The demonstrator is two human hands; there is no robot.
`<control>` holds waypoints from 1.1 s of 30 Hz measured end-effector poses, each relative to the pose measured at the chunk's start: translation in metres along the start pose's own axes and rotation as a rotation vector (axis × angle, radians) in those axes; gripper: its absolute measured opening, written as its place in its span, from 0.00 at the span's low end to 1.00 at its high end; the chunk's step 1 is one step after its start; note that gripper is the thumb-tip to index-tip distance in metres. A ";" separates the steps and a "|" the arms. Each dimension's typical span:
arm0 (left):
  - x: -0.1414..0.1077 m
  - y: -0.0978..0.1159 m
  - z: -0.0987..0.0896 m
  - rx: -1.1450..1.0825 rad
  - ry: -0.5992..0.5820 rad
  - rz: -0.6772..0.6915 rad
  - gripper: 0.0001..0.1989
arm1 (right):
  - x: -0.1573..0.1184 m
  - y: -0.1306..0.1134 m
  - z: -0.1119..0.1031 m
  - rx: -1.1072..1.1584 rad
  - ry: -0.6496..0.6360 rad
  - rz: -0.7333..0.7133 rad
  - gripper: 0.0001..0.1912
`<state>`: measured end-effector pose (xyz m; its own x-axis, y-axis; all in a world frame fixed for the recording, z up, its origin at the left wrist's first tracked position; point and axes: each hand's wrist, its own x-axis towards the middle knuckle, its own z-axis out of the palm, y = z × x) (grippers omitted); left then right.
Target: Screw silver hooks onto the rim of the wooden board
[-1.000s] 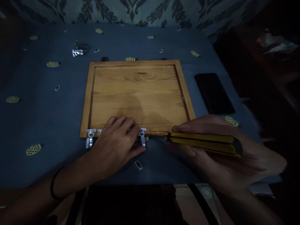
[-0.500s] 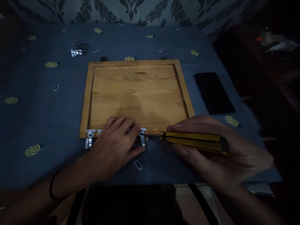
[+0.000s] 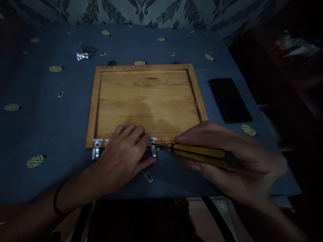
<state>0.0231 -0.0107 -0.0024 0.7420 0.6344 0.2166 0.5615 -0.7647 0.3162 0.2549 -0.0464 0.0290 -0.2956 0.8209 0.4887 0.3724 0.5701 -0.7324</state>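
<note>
The right hand [image 3: 252, 164] is gripping a yellow-and-black screwdriver with a ribbed handle [image 3: 199, 153], its fingers closing around the handle with the thumb and fingertips bunching near the shaft end. The screwdriver's long axis is running nearly level from right to left, roughly along the near edge of a framed, light-brown wooden board [image 3: 148, 101], with the thin dark shaft pointing left. Its tip is lying at a silver, hook-shaped metal fitting [image 3: 153, 151] on that near edge; whether it is touching the fitting or seating in a screw is too small and dark to tell. So the fitting is lying to the left of the right hand's fingers, the shaft bridging the gap between them.

The left hand [image 3: 127, 149] is being the nearer one to this fitting: it is lying over the board's near edge just left of it, palm down, fingers curling close together, the thumb reaching under towards the fitting's lower end. What those fingers are holding, if anything, and how far they are opening underneath, cannot be told. A matching silver fitting [image 3: 96, 148] is sitting further left, near the board's corner. The board is lying flat on a worktop covered in dark-blue printed cloth [image 3: 63, 127], with a black rectangular phone [image 3: 230, 101] resting to its right
</note>
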 end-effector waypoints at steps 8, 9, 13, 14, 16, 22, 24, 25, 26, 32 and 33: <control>-0.001 -0.001 0.001 0.021 -0.002 0.008 0.14 | 0.002 -0.001 -0.003 -0.041 -0.018 -0.016 0.10; -0.001 -0.001 0.001 0.025 0.002 0.012 0.14 | 0.001 -0.002 -0.001 -0.045 0.006 -0.009 0.10; 0.000 -0.001 0.000 0.017 0.005 0.016 0.16 | -0.003 -0.006 0.011 0.003 0.109 0.093 0.12; 0.000 -0.001 0.000 0.012 0.002 0.014 0.15 | -0.004 -0.007 0.012 0.021 0.122 0.119 0.12; -0.001 -0.001 0.001 0.008 0.001 0.010 0.15 | -0.006 -0.007 0.014 0.047 0.130 0.131 0.13; 0.000 -0.001 0.001 0.011 0.013 0.012 0.18 | -0.002 -0.004 0.005 0.110 0.073 0.138 0.23; 0.000 0.000 0.000 0.010 0.004 0.008 0.17 | 0.000 -0.003 0.002 0.134 0.022 0.086 0.23; 0.001 0.000 0.000 0.012 0.002 0.007 0.16 | 0.000 -0.003 0.002 0.129 0.009 0.056 0.21; 0.001 0.000 -0.001 0.014 0.002 0.005 0.15 | 0.001 -0.003 0.001 0.112 0.006 0.029 0.20; 0.000 0.000 -0.001 0.006 -0.003 0.005 0.17 | 0.005 -0.002 0.006 0.000 0.014 -0.004 0.13; 0.000 0.000 0.000 0.004 -0.004 0.001 0.17 | 0.006 -0.002 0.007 -0.010 0.027 -0.024 0.13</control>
<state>0.0233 -0.0108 -0.0019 0.7443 0.6330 0.2128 0.5620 -0.7659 0.3124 0.2466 -0.0429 0.0299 -0.2805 0.8076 0.5187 0.3739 0.5896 -0.7159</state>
